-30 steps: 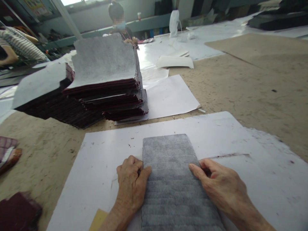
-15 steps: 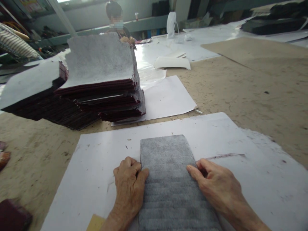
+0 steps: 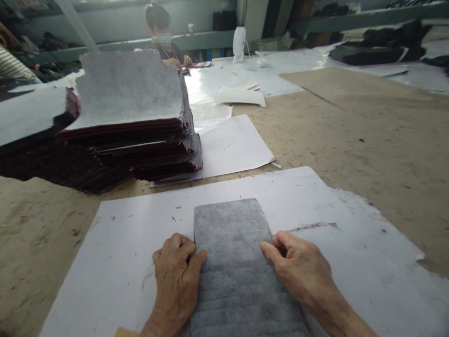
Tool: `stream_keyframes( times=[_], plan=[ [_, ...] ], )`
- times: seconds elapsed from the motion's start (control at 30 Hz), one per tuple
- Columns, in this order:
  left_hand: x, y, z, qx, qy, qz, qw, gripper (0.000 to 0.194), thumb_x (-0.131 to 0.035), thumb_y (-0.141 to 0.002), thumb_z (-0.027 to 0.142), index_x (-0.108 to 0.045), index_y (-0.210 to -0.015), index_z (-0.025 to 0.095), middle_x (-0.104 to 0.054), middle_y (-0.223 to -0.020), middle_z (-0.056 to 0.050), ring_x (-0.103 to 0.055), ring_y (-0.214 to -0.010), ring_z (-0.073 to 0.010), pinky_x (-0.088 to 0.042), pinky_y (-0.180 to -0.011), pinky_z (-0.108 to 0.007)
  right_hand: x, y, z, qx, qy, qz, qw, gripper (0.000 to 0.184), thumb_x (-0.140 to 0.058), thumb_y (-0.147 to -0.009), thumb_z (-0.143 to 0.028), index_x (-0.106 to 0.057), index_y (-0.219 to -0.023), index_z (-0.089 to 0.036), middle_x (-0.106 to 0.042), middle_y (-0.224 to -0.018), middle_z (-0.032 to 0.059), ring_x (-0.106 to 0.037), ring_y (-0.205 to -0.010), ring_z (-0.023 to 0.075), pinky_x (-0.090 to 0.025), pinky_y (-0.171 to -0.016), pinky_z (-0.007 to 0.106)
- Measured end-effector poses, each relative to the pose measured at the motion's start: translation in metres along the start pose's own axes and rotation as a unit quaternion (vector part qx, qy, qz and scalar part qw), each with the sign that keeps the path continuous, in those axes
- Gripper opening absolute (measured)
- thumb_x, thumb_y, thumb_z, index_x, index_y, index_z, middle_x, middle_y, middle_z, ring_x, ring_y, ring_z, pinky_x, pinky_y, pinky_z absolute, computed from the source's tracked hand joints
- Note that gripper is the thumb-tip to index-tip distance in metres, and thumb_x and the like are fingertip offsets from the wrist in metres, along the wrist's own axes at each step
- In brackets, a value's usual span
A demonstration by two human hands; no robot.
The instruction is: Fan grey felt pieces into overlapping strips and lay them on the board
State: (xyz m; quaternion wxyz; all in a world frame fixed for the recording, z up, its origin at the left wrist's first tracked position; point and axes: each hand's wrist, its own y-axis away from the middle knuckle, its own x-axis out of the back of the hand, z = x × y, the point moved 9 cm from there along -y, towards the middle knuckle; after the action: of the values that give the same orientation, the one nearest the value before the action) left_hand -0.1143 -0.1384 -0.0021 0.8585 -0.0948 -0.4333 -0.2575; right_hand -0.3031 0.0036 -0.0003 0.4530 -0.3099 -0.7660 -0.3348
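A grey fabric panel (image 3: 231, 271) with faint crosswise ridges lies flat on a large white paper sheet (image 3: 115, 243), its near end cut off by the bottom of the view. My left hand (image 3: 178, 276) is closed on its left edge, thumb on top and fingers curled at the side. Opposite it, my right hand (image 3: 301, 262) pinches the right edge between thumb and fingers. The undersides of the fingertips are hidden. A yellow piece (image 3: 125, 332) shows beside my left wrist.
Tall stacks of grey-topped, dark red-edged fabric pieces (image 3: 129, 93) stand at the back left. Behind them a person (image 3: 159, 28) sits at the table. A white fan (image 3: 239, 44), curved white pieces (image 3: 241, 97) and a dark pile (image 3: 368, 49) lie farther off.
The view has shifted slightly, so everything sits a little further left. Both hands keep the same grip on the panel's edges, and the panel shows no clear movement on the paper.
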Motion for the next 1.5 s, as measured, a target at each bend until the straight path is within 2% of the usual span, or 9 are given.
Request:
stream_keyframes(
  times=[0.3, 0.43, 0.53, 0.67, 0.87, 1.1, 1.27, 1.37, 1.5],
  plan=[
    [-0.001, 0.002, -0.008, -0.005, -0.085, 0.015, 0.996, 0.022, -0.048, -0.075, 0.036, -0.048, -0.06, 0.02, -0.051, -0.077, -0.004, -0.05, -0.08, -0.0234, -0.034, -0.074, -0.041, 0.003, 0.005, 0.0, -0.014, 0.022, 0.025, 0.999, 0.021, -0.049, -0.075, -0.037, -0.048, -0.06, -0.022, -0.059, -0.063, -0.0006, -0.054, -0.057, 0.0159, -0.032, -0.051, 0.026],
    [0.006, 0.002, -0.013, 0.039, -0.075, 0.05, 0.995, 0.013, -0.052, -0.072, 0.033, -0.05, -0.074, 0.02, -0.05, -0.087, -0.005, -0.051, -0.083, -0.025, -0.038, -0.078, -0.044, 0.007, 0.007, 0.004, -0.007, 0.019, 0.092, 0.996, 0.016, -0.056, -0.072, -0.037, -0.052, -0.074, -0.022, -0.061, -0.076, 0.0012, -0.057, -0.062, 0.0175, -0.038, -0.051, 0.028],
    [0.008, 0.002, -0.011, 0.026, -0.058, 0.063, 0.996, 0.027, -0.054, -0.072, 0.031, -0.051, -0.096, 0.018, -0.049, -0.098, -0.008, -0.051, -0.09, -0.0261, -0.041, -0.08, -0.045, 0.016, 0.012, -0.002, 0.056, 0.034, 0.169, 0.983, 0.026, -0.059, -0.072, -0.034, -0.054, -0.093, -0.019, -0.062, -0.089, 0.0048, -0.06, -0.073, 0.0199, -0.045, -0.054, 0.03],
    [0.01, 0.005, 0.001, -0.073, -0.084, 0.095, 0.989, 0.044, -0.053, -0.076, 0.029, -0.046, -0.117, 0.017, -0.049, -0.111, -0.011, -0.047, -0.102, -0.0285, -0.041, -0.085, -0.047, 0.025, 0.015, -0.025, 0.199, 0.088, 0.235, 0.947, 0.038, -0.061, -0.071, -0.026, -0.052, -0.107, -0.017, -0.06, -0.101, 0.0087, -0.058, -0.091, 0.0243, -0.05, -0.07, 0.034],
    [0.004, 0.006, 0.013, -0.176, -0.157, 0.072, 0.969, 0.055, -0.051, -0.08, 0.027, -0.037, -0.132, 0.017, -0.041, -0.134, -0.013, -0.043, -0.111, -0.0293, -0.041, -0.088, -0.048, 0.022, 0.009, -0.037, 0.333, 0.12, 0.229, 0.907, 0.046, -0.057, -0.074, -0.026, -0.05, -0.117, -0.011, -0.056, -0.118, 0.0131, -0.051, -0.106, 0.0277, -0.046, -0.085, 0.04],
    [-0.016, 0.012, 0.018, -0.275, -0.253, -0.019, 0.927, 0.055, -0.036, -0.089, 0.026, -0.023, -0.142, 0.016, -0.029, -0.148, -0.002, -0.016, -0.137, -0.0275, -0.024, -0.107, -0.052, -0.001, 0.021, -0.033, 0.426, 0.197, 0.212, 0.857, 0.046, -0.037, -0.09, -0.031, -0.047, -0.127, -0.007, -0.047, -0.135, 0.0111, -0.035, -0.128, 0.0306, -0.036, -0.096, 0.048],
    [-0.016, 0.009, 0.012, -0.282, -0.256, -0.028, 0.924, 0.053, -0.033, -0.092, 0.029, -0.02, -0.143, 0.017, -0.028, -0.148, -0.003, -0.016, -0.138, -0.0254, -0.024, -0.108, -0.053, -0.006, 0.015, -0.025, 0.422, 0.202, 0.204, 0.86, 0.047, -0.031, -0.093, -0.034, -0.047, -0.129, -0.008, -0.046, -0.136, 0.0106, -0.036, -0.127, 0.0306, -0.036, -0.097, 0.052],
    [-0.009, 0.007, 0.013, -0.283, -0.245, -0.027, 0.927, 0.051, -0.029, -0.094, 0.031, -0.02, -0.142, 0.019, -0.031, -0.147, -0.006, -0.021, -0.137, -0.0229, -0.028, -0.107, -0.051, 0.005, 0.014, -0.027, 0.414, 0.187, 0.186, 0.871, 0.049, -0.029, -0.094, -0.038, -0.049, -0.126, -0.007, -0.049, -0.133, 0.0124, -0.042, -0.124, 0.028, -0.041, -0.094, 0.047],
    [0.018, 0.02, 0.036, -0.294, -0.246, 0.065, 0.921, 0.056, -0.027, -0.094, 0.039, -0.02, -0.142, 0.01, -0.025, -0.148, -0.014, -0.019, -0.138, -0.0253, -0.023, -0.109, -0.049, 0.04, 0.034, -0.042, 0.388, 0.116, 0.225, 0.886, 0.055, -0.032, -0.093, -0.043, -0.041, -0.132, -0.005, -0.042, -0.138, 0.016, -0.033, -0.131, 0.0255, -0.035, -0.103, 0.044]
  ],
)
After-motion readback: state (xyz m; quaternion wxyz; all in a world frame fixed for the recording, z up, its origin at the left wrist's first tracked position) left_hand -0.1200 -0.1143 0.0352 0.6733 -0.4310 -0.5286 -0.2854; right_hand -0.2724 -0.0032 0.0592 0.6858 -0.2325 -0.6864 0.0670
